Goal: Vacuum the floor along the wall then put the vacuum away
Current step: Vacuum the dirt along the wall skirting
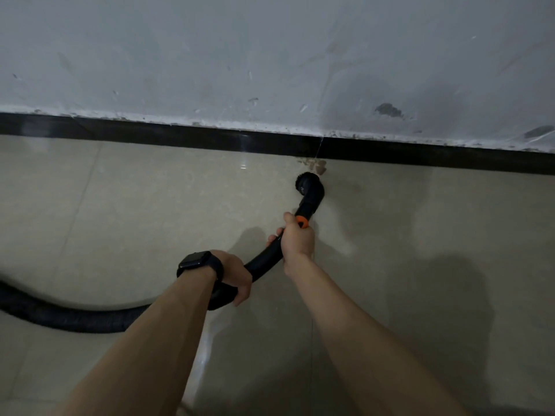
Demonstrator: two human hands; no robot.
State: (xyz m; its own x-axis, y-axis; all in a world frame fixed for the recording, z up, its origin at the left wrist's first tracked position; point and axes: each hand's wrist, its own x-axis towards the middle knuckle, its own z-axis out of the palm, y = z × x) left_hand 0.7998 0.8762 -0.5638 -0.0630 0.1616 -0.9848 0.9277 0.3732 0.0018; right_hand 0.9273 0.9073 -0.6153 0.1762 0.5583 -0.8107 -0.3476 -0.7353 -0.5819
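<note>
The vacuum hose (60, 316) is black and flexible. It lies on the tiled floor (135, 205), enters from the left edge of the view, curves up through both hands and ends near the far edge of the floor.

The brush nozzle (309, 187) sits at the end of the hose, just beside the black baseboard (150, 135) but apart from it. Contact between bristles and floor cannot be confirmed. A brown dirt patch (316, 165) lies on the floor against the baseboard, directly beyond the nozzle.

Right hand (297, 238): fingers and thumb wrapped round the hose just behind the orange collar (302, 221), which joins the hose to the nozzle.

Left hand (235, 274): fingers curled over the hose further back, where it bends toward the left. A black watch (193, 260) is worn on this wrist.

The wall (210, 55) above the baseboard is pale grey, with scuffs and chipped patches along its lower edge.
</note>
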